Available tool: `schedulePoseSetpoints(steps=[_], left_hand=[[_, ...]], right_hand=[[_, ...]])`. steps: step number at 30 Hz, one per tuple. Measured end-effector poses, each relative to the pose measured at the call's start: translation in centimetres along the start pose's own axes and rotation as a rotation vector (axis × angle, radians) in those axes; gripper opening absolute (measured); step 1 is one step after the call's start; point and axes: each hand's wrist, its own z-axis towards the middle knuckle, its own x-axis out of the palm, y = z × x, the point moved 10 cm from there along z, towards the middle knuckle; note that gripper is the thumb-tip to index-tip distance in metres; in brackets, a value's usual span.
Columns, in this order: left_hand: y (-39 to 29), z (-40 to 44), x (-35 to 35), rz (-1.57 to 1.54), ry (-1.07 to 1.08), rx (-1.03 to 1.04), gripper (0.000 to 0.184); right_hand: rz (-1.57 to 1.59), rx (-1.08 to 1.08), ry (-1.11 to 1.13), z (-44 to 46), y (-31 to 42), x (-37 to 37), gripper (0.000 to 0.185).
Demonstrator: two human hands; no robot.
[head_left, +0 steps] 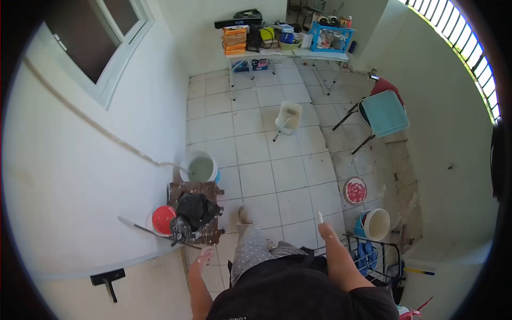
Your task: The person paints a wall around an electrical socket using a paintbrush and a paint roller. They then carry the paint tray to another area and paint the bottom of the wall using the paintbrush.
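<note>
My right hand point(325, 230) is closed around a slim white stick-like thing point(320, 217), whose kind I cannot make out; it points forward over the tiles. Low on the left is my left hand point(204, 256), whitish at the fingers, which look loosely apart with nothing in them. Just ahead of it ends a long dark rod point(154, 232) with a grey blade-like tip; whether they touch is unclear. Beyond the rod, a brown wooden stand point(212, 233) bears a black bag point(196, 209), with a red bucket or lid point(164, 220) at its left.
A pail of greenish water point(201, 169) stands past the stand. Ahead is a white tub point(289, 116). On the right are a red-smeared round lid point(355, 190), a paint bucket point(377, 224), a metal rack point(381, 258) and a chair point(385, 113). A cluttered table point(274, 53) stands at the back.
</note>
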Motion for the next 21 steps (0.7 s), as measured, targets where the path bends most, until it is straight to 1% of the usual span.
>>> schedulePoseSetpoints(steps=[1, 2, 3, 4, 5, 6, 8, 9, 11, 12, 13, 14, 15, 17, 18, 20, 21], left_hand=[[-1.5, 0.8, 0.3, -0.023, 0.049, -0.026, 0.066], [-3.1, 1.5, 0.3, -0.042, 0.096, -0.051, 0.063], [-7.8, 4.4, 5.4, -0.088, 0.197, -0.082, 0.062], [-13.2, 5.4, 5.7, -0.076, 0.235, -0.052, 0.060], [-18.0, 7.4, 5.8, -0.061, 0.272, -0.015, 0.059], [-22.8, 11.3, 4.8, -0.054, 0.266, 0.063, 0.058], [-29.4, 17.2, 3.6, -0.047, 0.278, 0.158, 0.058], [-31.7, 19.5, 3.1, -0.005, 0.275, 0.147, 0.057], [-36.8, 25.4, 3.6, 0.065, 0.277, 0.151, 0.056], [-39.2, 28.5, 4.0, 0.104, 0.282, 0.137, 0.056], [-41.2, 31.5, 3.9, 0.146, 0.288, 0.120, 0.056], [-43.0, 34.5, 4.2, 0.186, 0.296, 0.101, 0.056], [-44.4, 37.6, 4.1, 0.228, 0.291, 0.091, 0.055], [-46.1, 43.3, 4.3, 0.309, 0.275, 0.063, 0.052], [-46.6, 45.9, 4.6, 0.317, 0.246, 0.021, 0.050], [-48.4, 51.4, 5.2, 0.333, 0.170, -0.046, 0.048], [-49.3, 53.8, 6.3, 0.350, 0.181, -0.067, 0.046]], right_hand=[[-0.088, -0.091, -0.001, -1.1, -0.3, 0.9, 0.036], [0.017, -0.002, 0.015, -2.3, -2.2, 2.2, 0.035], [0.057, 0.170, 0.028, -3.3, -6.3, -2.7, 0.035], [0.038, 0.215, 0.077, -3.1, -6.0, -1.1, 0.033], [0.022, 0.254, 0.125, -2.2, -5.0, -0.4, 0.035], [-0.045, 0.138, 0.123, -0.3, -0.7, -1.8, 0.034], [-0.198, -0.042, 0.145, -1.6, 2.5, -3.6, 0.033], [-0.066, 0.087, 0.171, -3.2, 2.4, -4.5, 0.032], [0.191, 0.337, 0.188, -5.5, 6.7, -11.2, 0.030], [0.215, 0.318, 0.151, -2.8, 7.5, -12.4, 0.031], [0.239, 0.302, 0.117, -1.6, 9.3, -14.2, 0.032], [0.330, 0.284, 0.012, -0.7, 10.4, -16.7, 0.031], [0.416, 0.267, -0.089, -1.4, 14.0, -19.8, 0.030], [0.764, 0.200, -0.206, -0.4, 18.0, -22.1, 0.028], [0.679, 0.187, -0.252, 1.3, 18.4, -22.6, 0.027], [0.513, 0.139, -0.339, 7.9, 19.3, -21.5, 0.027], [0.517, 0.104, -0.236, 11.8, 19.7, -19.6, 0.027]])
